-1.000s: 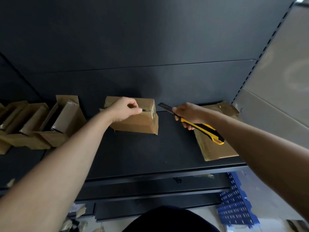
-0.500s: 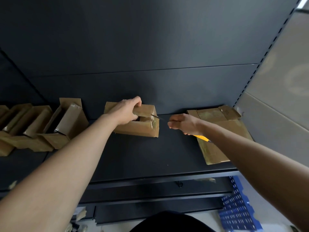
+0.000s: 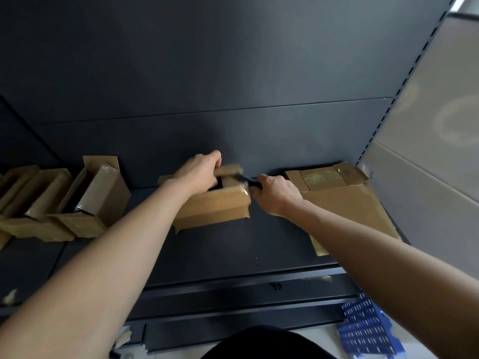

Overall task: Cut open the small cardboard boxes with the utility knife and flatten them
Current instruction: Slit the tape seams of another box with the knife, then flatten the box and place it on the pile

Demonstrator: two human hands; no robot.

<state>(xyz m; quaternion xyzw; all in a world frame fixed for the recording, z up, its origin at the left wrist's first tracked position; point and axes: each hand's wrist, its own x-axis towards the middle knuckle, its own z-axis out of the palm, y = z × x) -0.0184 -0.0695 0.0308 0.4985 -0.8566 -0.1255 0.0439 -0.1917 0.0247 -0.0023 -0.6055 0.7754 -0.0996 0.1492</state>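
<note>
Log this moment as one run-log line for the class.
step: cutting box | left hand: gripping top flap of box | right hand: utility knife at box's right top edge | flattened cardboard: right

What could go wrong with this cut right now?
1. The left hand grips the box top flap right where the utility knife enters; a slip could nick its fingers.
2. The right hand hides the handle, and the blade area is blurred, so blade depth can't be judged.
</note>
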